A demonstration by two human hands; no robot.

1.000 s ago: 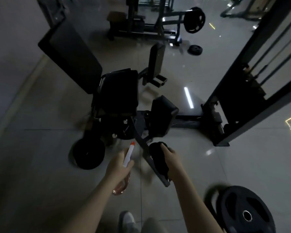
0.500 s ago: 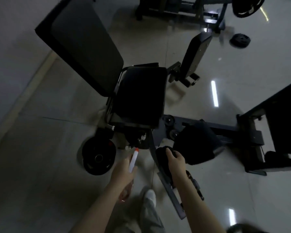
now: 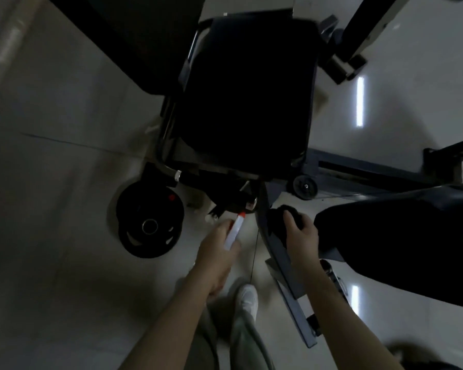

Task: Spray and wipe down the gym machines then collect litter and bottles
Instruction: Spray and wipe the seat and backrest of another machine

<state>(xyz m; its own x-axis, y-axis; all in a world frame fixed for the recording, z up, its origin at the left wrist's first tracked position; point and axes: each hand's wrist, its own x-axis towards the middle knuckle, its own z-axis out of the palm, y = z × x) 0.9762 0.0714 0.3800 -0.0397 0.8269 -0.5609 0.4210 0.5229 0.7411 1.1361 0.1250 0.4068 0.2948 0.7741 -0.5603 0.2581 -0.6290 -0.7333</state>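
Looking straight down in a dim gym, a person is standing over a black exercise machine (image 3: pixel 249 97) on a pale, glossy tiled floor (image 3: pixel 51 182). Their left hand (image 3: pixel 219 252) is gripping a spray bottle (image 3: pixel 234 232), fingers wrapped round it; its white nozzle with an orange tip is pointing toward the dark metalwork just below the seat's front edge. Their right hand (image 3: pixel 301 236) is curling its fingers over a bunched dark cloth (image 3: pixel 280 216), holding it against the top of a slanted grey frame bar (image 3: pixel 292 295) that is running from under the seat down toward the person's feet. A large padded backrest (image 3: pixel 145 36) is rising at the upper left, touching the seat's rear corner. A round black weight plate (image 3: pixel 149 225) is lying flat on the floor just left of the left hand. A bulky black leg pad (image 3: pixel 412 236) is filling the space right of the right hand. One pale shoe (image 3: pixel 247 297) is showing between the two forearms.
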